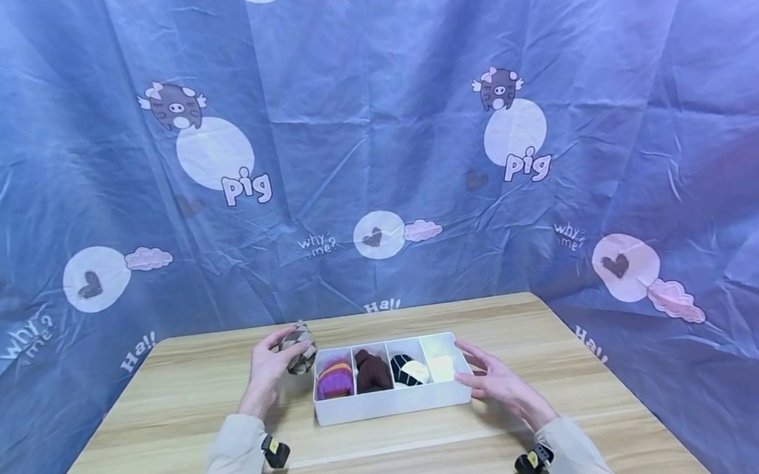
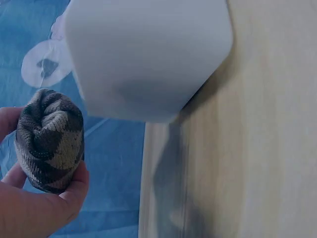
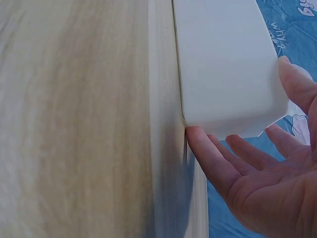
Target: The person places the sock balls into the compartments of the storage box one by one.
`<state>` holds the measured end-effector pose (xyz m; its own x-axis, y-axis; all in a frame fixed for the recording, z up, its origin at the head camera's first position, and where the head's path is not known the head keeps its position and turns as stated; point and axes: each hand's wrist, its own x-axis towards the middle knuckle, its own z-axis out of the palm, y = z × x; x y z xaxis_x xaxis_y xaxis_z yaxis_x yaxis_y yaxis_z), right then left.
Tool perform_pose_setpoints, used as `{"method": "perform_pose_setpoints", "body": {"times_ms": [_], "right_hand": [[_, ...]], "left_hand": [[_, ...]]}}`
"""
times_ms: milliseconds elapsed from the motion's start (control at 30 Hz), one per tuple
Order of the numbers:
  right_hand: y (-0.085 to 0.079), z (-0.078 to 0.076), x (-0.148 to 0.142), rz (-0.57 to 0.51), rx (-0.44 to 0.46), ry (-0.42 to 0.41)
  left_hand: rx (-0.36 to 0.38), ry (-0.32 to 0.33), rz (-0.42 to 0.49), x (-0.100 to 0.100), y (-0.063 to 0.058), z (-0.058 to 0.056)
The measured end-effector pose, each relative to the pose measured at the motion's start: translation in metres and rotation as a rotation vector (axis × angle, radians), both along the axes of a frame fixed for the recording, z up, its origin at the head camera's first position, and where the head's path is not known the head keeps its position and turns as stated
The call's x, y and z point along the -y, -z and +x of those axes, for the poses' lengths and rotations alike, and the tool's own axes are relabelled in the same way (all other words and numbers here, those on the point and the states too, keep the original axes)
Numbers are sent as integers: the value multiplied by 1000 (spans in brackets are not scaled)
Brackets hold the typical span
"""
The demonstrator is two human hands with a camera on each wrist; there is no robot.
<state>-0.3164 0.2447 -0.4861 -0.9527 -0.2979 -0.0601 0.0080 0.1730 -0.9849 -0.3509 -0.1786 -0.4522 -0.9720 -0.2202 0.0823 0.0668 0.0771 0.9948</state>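
A rolled-up sock (image 2: 50, 144) in brown and beige checks is held between the thumb and fingers of my left hand (image 1: 270, 367), just left of a long white box (image 1: 394, 403). In the left wrist view it is raised beside the box's end wall. Three of the box's compartments hold rolled socks: a purple one (image 1: 335, 381) with an orange stripe, a dark maroon one (image 1: 372, 373) and a black-and-white one (image 1: 408, 371). My right hand (image 1: 501, 384) spans the box's right end, its fingers spread and fingertips right at the wall (image 3: 230, 64).
The box stands on a wood-grain table (image 1: 372, 463). Behind and beside the table hangs a blue cloth (image 1: 373, 162) with pig and heart prints. Each sleeved wrist wears a small black camera, such as the left one (image 1: 276, 452).
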Motion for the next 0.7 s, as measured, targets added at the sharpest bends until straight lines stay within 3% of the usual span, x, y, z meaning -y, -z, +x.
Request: {"method": "perform_pose_setpoints", "body": {"times_ms": [233, 700], "right_hand": [[0, 0, 0, -6, 1, -2], [-1, 1, 1, -10, 9, 0]], "left_hand": [[-44, 14, 11, -15, 2, 2], [-138, 37, 28, -39, -7, 6]]}}
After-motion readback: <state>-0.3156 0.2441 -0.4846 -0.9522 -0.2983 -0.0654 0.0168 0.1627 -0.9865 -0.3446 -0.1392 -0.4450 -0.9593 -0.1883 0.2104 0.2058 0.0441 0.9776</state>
